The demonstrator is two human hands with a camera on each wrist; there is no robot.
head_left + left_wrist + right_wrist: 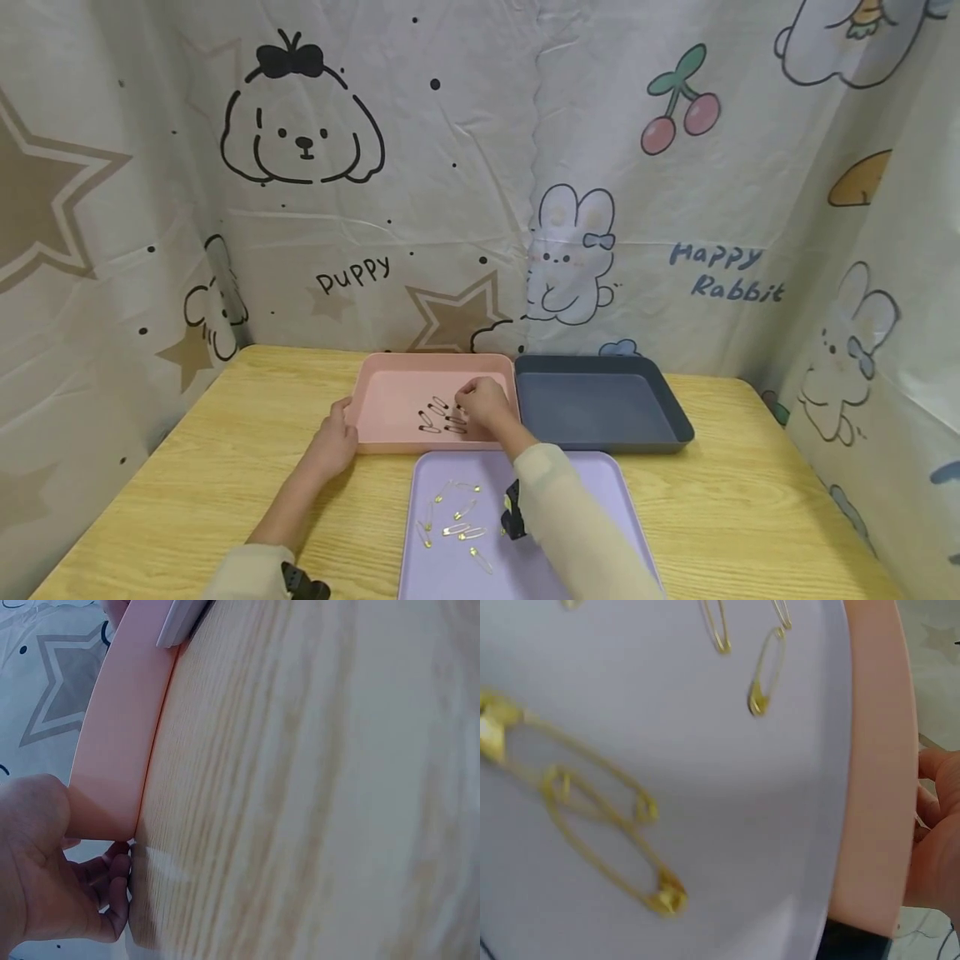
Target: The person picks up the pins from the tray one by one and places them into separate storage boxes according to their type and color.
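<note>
Safety pins with dark heads (430, 429) lie in the pink tray (397, 367). My right hand (487, 400) is low over that tray, thumb and fingers pinching a safety pin whose dark end (459, 407) shows under the fingertips. In the right wrist view the right hand (939, 817) is partly behind the tray's wall, its fingertips mostly hidden. My left hand (333, 437) holds the pink tray's left edge; in the left wrist view the left hand (52, 862) has its thumb at the rim and its fingers curled beside the corner.
Several gold safety pins (757, 697) lie scattered on the lilac tray (622, 500), in front of the pink one and under my right forearm. A dark blue tray (600, 367) adjoins the pink tray on the right. All stand on a wooden table (750, 500) with a printed curtain (450, 208) behind.
</note>
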